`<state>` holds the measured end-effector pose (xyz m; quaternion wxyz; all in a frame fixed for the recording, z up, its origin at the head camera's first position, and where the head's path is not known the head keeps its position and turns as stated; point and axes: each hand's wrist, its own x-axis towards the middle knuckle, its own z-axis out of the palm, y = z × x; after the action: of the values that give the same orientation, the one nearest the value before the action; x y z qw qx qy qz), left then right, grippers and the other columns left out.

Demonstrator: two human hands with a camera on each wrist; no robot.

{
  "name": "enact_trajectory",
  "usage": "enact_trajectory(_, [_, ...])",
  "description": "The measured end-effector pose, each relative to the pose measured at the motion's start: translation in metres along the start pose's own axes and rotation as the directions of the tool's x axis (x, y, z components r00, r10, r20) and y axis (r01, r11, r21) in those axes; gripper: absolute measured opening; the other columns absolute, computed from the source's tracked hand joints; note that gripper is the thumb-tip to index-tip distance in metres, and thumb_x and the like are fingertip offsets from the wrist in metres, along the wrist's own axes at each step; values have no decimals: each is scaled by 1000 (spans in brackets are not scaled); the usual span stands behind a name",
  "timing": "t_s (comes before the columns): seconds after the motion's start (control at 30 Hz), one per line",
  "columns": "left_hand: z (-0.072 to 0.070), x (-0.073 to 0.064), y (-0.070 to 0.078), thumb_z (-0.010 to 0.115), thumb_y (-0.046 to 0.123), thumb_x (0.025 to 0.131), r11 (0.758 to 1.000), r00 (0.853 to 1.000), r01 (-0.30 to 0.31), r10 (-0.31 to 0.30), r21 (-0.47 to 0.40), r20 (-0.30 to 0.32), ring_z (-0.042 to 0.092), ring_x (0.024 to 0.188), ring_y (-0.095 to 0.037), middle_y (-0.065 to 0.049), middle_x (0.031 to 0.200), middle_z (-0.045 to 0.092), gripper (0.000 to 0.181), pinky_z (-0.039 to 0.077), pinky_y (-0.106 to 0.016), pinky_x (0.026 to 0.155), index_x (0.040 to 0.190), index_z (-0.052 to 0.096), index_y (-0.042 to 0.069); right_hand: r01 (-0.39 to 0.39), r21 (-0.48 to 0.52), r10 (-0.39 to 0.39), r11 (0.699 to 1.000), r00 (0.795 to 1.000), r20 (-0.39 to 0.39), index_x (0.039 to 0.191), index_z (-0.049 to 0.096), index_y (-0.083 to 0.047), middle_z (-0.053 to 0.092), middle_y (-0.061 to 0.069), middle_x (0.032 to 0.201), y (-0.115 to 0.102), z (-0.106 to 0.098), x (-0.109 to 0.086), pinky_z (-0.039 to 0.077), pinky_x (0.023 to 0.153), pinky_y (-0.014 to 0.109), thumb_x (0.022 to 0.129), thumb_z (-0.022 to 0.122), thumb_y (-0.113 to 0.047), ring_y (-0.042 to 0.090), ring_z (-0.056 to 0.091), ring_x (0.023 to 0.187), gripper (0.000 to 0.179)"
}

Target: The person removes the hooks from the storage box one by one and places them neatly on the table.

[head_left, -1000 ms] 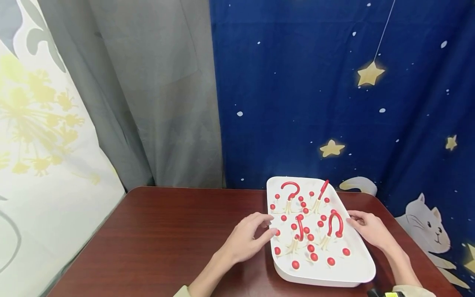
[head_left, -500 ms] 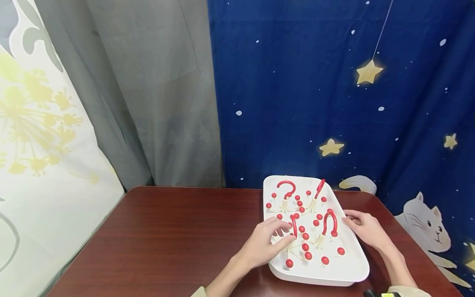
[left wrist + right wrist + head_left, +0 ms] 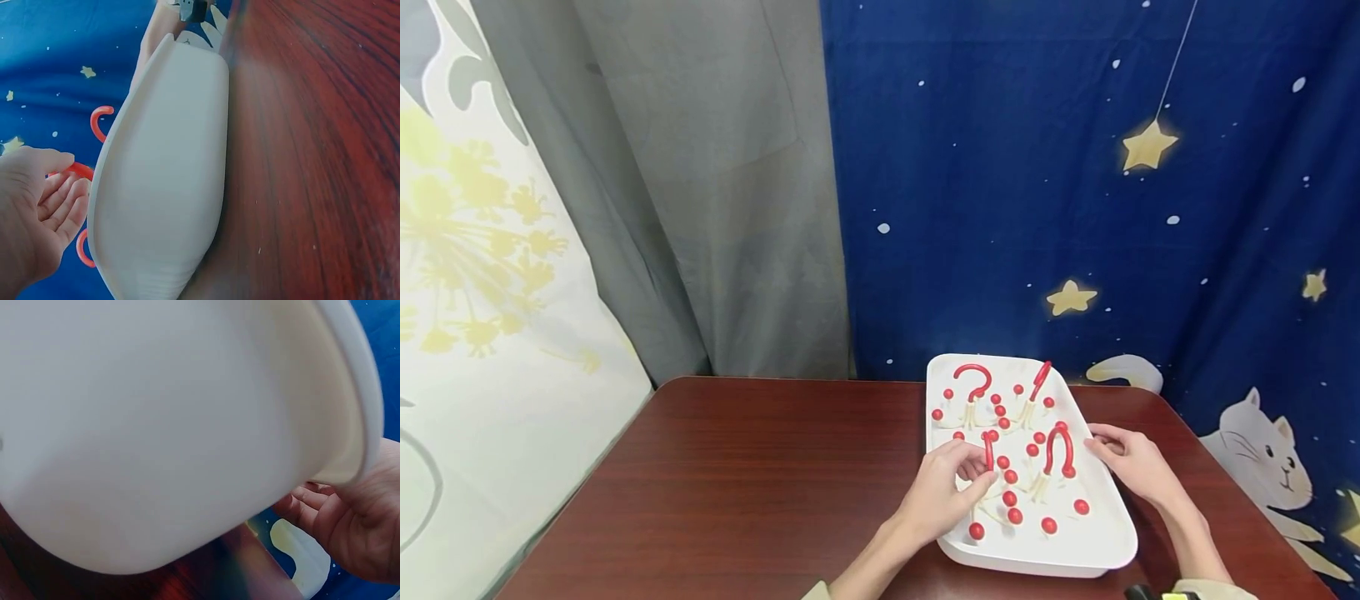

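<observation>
A white tray point(image 3: 1075, 546) stands on the dark wooden table, with several red balls on thin pale stems in it. Several curved red rods rise from pale, root-like bases, such as the one point(image 3: 1059, 450) at right. Over the near left part, my left hand point(image 3: 938, 492) pinches the near-left red rod point(image 3: 988, 452) with thumb and fingers; its base is partly hidden. In the left wrist view this red rod point(image 3: 82, 170) shows beside the thumb. At the tray's right rim, my right hand point(image 3: 1138, 467) holds on. The right wrist view shows its fingers point(image 3: 306, 503) against the tray's outside.
The brown table point(image 3: 790, 475) extends to the left of the tray. Behind it hang a grey curtain point(image 3: 730, 208) and a blue curtain point(image 3: 970, 167) with stars. A pale patterned cloth point(image 3: 497, 333) hangs at left.
My left hand has moved right from the tray's left edge to the near-left red rod and taken hold of it. The tray and my right hand have shifted slightly left.
</observation>
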<state>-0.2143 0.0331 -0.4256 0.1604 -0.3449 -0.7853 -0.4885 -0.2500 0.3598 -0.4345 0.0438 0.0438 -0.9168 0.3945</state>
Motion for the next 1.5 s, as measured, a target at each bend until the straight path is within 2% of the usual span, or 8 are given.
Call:
enact_trajectory(0.13, [1, 0, 1, 76, 4, 88, 1000, 1000, -4, 4, -20, -19, 58, 75, -2, 0, 80, 63, 10, 52, -15, 70, 93, 67, 5, -16, 58, 16, 998, 1000, 2, 135, 51, 15, 70, 27, 111, 0, 2, -2, 57, 68, 25, 103, 60, -21, 21, 70, 83, 50])
enact_trajectory(0.4, [-4, 4, 9, 77, 2, 87, 997, 996, -50, 46, -61, -72, 59, 74, -7, -4, 82, 64, 12, 55, -21, 69, 94, 67, 4, -28, 93, 28, 995, 1000, 4, 136, 51, 14, 69, 27, 112, 2, 3, -1, 58, 69, 25, 103, 61, -21, 21, 71, 85, 50])
enact_trajectory(0.67, [-14, 12, 16, 77, 1, 87, 992, 985, -110, 100, -65, -140, 59, 72, -5, -5, 81, 65, 14, 54, -18, 70, 97, 67, 3, -50, 145, 48, 988, 999, 20, 138, 48, 14, 68, 28, 115, 5, 5, 0, 58, 71, 26, 103, 61, -23, 21, 70, 86, 53])
enact_trajectory(0.93, [-28, 18, 20, 78, 0, 86, 990, 974, -106, 86, -87, -211, 61, 74, -9, -4, 84, 66, 18, 57, -27, 69, 101, 69, 4, -47, 151, 45, 987, 999, 12, 138, 49, 14, 68, 27, 113, 7, 3, -2, 59, 70, 27, 102, 62, -22, 20, 70, 85, 53])
enact_trajectory(1.1, [-41, 21, 21, 79, 1, 86, 990, 962, -116, 93, -74, -257, 61, 75, -11, -3, 85, 66, 19, 56, -27, 67, 101, 70, 5, -36, 147, 36, 988, 999, 7, 137, 49, 14, 68, 26, 112, 8, 3, -2, 58, 69, 27, 102, 62, -21, 18, 69, 83, 52])
enact_trajectory(1.3, [-58, 24, 13, 78, 2, 87, 996, 957, -65, 46, -58, -288, 60, 74, -10, -2, 86, 66, 18, 55, -30, 60, 103, 70, 4, -34, 129, 33, 991, 999, 5, 137, 49, 14, 69, 25, 111, 7, 2, -2, 58, 68, 27, 102, 62, -22, 17, 69, 83, 52])
enact_trajectory(1.5, [-74, 27, 0, 76, 2, 88, 998, 937, -58, 45, -27, -346, 62, 73, -14, -3, 85, 66, 15, 56, -26, 58, 102, 71, 3, -31, 146, 31, 989, 1000, 6, 137, 49, 14, 69, 25, 111, 6, 2, -2, 58, 68, 27, 102, 62, -21, 17, 69, 82, 51])
